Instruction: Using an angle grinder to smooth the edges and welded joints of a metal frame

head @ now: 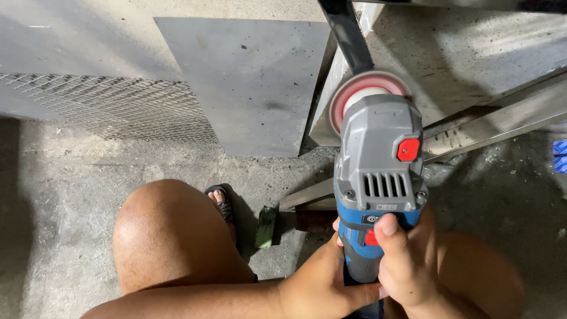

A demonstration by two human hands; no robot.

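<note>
both hands, left hand (316,286) and right hand (407,263), are closed around blue-grey angle grinder (378,189) body, held over concrete floor (71,177); beyond, red disc (354,88) is set against dark metal bar (348,32).

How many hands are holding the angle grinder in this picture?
2. The left hand wraps the lower part of the angle grinder from the left; the right hand grips its blue body, thumb near the red switch.

matt plastic grinder (378,171), rough concrete floor (71,195)
</note>
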